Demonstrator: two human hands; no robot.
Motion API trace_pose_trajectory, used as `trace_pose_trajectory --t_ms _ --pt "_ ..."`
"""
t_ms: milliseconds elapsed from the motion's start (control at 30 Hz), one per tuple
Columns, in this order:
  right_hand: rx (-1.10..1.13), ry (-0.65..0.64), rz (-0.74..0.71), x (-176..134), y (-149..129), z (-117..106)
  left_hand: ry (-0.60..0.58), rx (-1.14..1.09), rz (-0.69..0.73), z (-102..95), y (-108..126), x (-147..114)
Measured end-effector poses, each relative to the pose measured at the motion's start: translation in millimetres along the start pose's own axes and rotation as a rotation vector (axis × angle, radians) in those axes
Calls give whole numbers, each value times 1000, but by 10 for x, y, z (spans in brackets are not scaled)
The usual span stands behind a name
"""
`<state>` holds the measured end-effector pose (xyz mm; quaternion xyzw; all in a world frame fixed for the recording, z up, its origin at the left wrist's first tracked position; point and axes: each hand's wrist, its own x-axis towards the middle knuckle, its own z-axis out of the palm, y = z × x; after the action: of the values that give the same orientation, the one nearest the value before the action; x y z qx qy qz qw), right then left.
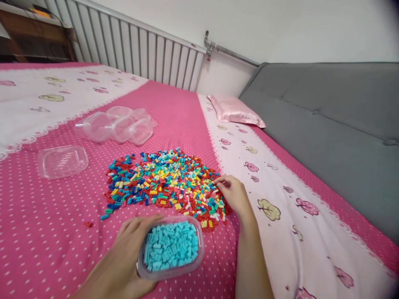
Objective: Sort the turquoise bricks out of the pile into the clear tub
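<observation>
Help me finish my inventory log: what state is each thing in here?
Plastic tub, open, held
Light-blue toy bricks, inside tub
Mixed toy bricks, loose, heaped
Clear lid, lying flat
Clear containers, bunched together
Pink pillow, lying down
Left-hand grip, closed on tub
Right-hand grip, at the heap; hold unclear
Radiator, heat unclear

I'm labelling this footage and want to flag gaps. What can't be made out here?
All in the head view:
Right hand: whether its fingertips hold a brick is too small to tell.
Left hand: some fingers are hidden behind the tub.
Brick pile: the top bricks hide what lies beneath.
Turquoise bricks: the upper ones hide the tub's floor.
Wooden furniture: cut off by the left edge.
</observation>
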<state>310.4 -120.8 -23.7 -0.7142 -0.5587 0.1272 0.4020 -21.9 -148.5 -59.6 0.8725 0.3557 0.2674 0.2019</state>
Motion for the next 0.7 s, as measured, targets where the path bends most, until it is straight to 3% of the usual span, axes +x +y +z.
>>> trace_pose_trajectory --t_ms 133,400,700 --pt "-24 -113 -35 -39 23 18 3 -9 -1 26 -22 -8" --pt "-81 -93 -3 -25 137 11 -7 -3 8 28 -18 -14" --pt "-42 -105 -25 2 71 8 42 11 -9 40 -12 10"
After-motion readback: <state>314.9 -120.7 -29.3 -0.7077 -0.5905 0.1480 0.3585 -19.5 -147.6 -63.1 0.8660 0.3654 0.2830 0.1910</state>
